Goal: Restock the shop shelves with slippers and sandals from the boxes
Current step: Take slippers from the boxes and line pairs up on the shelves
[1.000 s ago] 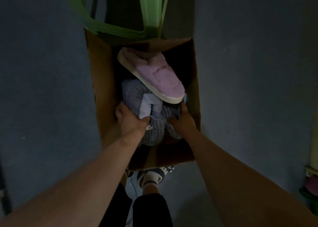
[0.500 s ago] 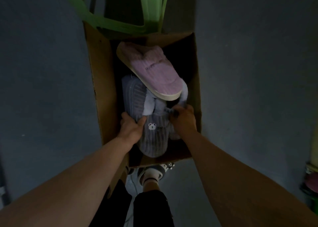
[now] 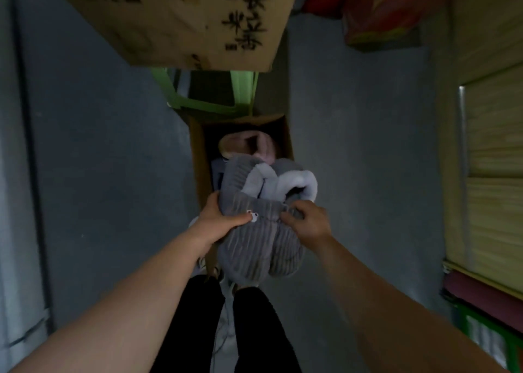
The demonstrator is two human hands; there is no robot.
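A pair of grey ribbed slippers (image 3: 260, 225) is being gripped by the left hand (image 3: 219, 222) and, seemingly, pinched by the right hand (image 3: 308, 225), near an open carton (image 3: 198, 157).

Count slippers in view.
3. Left grey slipper and right grey slipper, gripped together by the left hand and right hand; pink slipper in the open box. Others may be hidden beneath.

Ribbed grey plush slippers (image 3: 256, 231) with fleecy lining, matt brown cardboard box (image 3: 199, 157), fuzzy pink slipper (image 3: 249, 146)
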